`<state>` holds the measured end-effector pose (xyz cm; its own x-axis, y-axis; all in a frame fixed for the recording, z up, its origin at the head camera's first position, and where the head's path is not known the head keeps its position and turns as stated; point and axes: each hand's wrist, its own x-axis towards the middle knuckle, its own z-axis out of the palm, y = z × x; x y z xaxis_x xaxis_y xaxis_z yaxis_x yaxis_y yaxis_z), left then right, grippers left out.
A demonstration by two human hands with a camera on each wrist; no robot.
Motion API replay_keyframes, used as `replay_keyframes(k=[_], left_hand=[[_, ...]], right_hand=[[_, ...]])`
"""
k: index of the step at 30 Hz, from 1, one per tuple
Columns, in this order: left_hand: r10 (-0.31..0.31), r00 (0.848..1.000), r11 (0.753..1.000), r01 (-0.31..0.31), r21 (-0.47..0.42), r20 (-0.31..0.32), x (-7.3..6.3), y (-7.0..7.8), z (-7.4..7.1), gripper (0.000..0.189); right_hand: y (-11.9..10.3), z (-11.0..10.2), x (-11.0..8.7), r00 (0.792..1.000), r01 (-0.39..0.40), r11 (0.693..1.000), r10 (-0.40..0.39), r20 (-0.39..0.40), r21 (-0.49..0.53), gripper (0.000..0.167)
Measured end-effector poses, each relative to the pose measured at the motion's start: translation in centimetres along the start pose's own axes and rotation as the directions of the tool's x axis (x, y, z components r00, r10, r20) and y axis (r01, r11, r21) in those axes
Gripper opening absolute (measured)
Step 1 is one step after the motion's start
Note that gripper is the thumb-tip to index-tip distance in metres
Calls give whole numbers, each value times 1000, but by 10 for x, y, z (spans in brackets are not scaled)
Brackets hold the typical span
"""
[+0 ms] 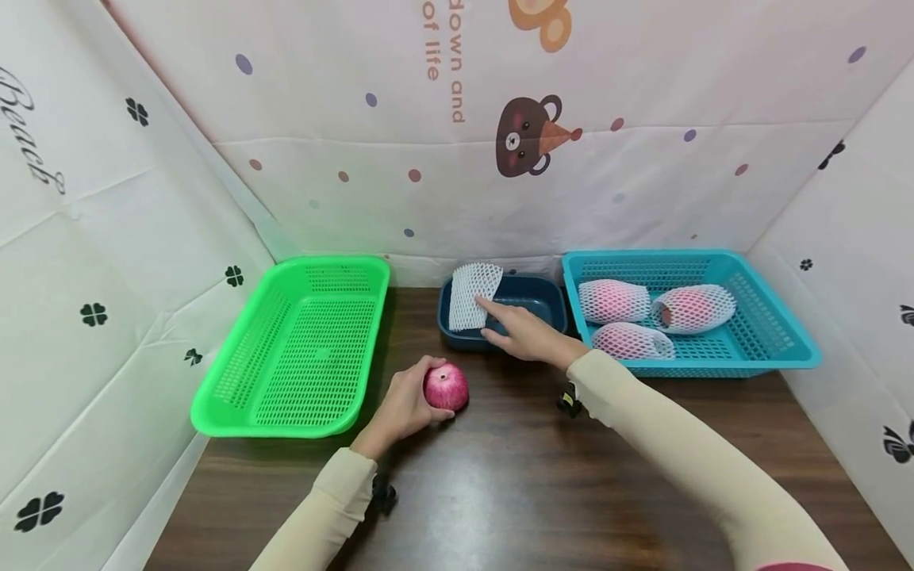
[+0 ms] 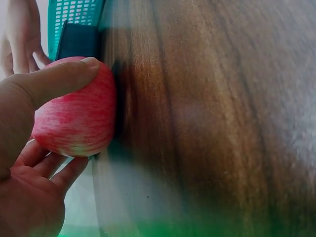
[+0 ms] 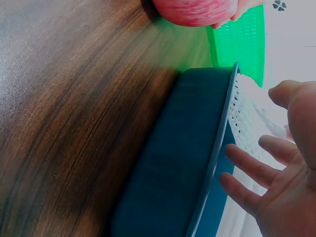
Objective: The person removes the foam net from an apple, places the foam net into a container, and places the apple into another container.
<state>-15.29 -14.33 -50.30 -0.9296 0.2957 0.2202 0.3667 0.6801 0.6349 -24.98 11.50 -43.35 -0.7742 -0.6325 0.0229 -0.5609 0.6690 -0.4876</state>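
Note:
My left hand [image 1: 408, 400] grips a red apple [image 1: 446, 387], its thumb on one side and its fingers round the other. In the left wrist view the apple [image 2: 76, 111] is close over the wooden table. A white foam net sleeve [image 1: 473, 295] lies flattened in the small dark blue tray [image 1: 543, 292], its top end reaching past the back rim. Over that tray is my right hand [image 1: 524, 331], fingers spread, with the index fingertip right at the sleeve. The right wrist view shows the right hand [image 3: 281, 182] with nothing held between its fingers.
At the left stands a bright green basket [image 1: 314, 361]. A light blue basket [image 1: 767, 349] on the right carries three pink-red fruits in foam nets, one of them a netted fruit [image 1: 693, 308] at its right. Printed cloth walls [image 1: 321, 198] enclose the dark wooden table [image 1: 500, 492].

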Motion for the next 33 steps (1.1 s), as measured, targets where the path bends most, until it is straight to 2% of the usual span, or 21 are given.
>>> replay_keyframes(k=[8, 17, 24, 33], left_hand=[[3, 1000, 1000, -3, -5, 6, 1, 0, 1, 79], [2, 1000, 1000, -1, -9, 13, 0, 0, 0, 78], [18, 1000, 1000, -18, 0, 13, 1, 0, 0, 78], [4, 1000, 1000, -4, -6, 14, 1, 1, -1, 78]], right_hand=[[2, 2, 5, 996, -22, 1000, 23, 90, -8, 71], [7, 4, 11, 978, -76, 996, 84, 193, -47, 74], [8, 7, 15, 967, -99, 992, 115, 226, -80, 70], [6, 7, 20, 958, -151, 977, 182, 223, -150, 68]])
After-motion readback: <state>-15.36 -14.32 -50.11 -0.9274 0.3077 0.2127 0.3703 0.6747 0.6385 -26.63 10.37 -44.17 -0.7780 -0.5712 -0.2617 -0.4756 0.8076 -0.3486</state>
